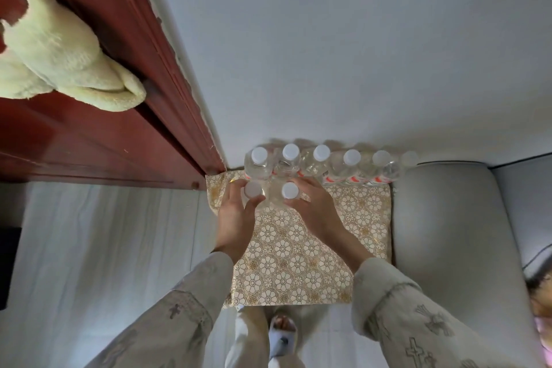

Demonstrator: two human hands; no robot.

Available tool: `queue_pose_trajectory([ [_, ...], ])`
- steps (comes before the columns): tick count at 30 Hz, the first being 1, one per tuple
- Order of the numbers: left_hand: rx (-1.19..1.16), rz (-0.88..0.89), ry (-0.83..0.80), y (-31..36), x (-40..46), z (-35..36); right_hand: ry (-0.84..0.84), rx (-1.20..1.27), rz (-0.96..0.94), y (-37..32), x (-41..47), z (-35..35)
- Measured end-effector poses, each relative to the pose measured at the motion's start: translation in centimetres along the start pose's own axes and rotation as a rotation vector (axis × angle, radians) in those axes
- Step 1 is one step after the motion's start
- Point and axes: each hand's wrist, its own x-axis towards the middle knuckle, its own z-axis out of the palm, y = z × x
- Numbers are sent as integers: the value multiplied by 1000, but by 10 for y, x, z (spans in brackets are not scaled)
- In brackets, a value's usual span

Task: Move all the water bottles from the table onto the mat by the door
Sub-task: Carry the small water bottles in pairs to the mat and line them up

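Observation:
A gold floral mat (298, 257) lies on the floor against the white wall, beside the red door frame. Several clear water bottles with white caps (321, 158) stand in a row along the mat's far edge. In front of that row, my left hand (239, 212) grips a bottle (253, 189) below its cap. My right hand (313, 206) grips a second bottle (289, 190) right beside it. Both bottles stand upright at the mat's far left, close to each other.
The red wooden door frame (167, 92) runs along the left, with a cream plush toy (59, 51) hanging on it. A grey cushioned seat (448, 233) borders the mat on the right. My slippered foot (282, 334) stands at the mat's near edge on the pale floor.

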Motion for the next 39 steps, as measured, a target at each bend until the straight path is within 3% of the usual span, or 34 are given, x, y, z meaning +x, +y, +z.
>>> queue_pose_trajectory([
  [13, 34, 73, 56, -5, 9, 17, -26, -45, -7, 10, 24, 0],
  [20, 18, -13, -101, 1, 4, 6, -100, -39, 73, -1, 10, -4],
  [27, 105, -102, -190, 17, -43, -39, -113, -52, -1, -33, -50, -22],
  [33, 73, -211, -1, -2, -150, -84, -333, -135, -163, -70, -121, -20],
  [39, -45, -279, 371, -6, -286, -125, -589, -187, -362, -105, -207, -4],
])
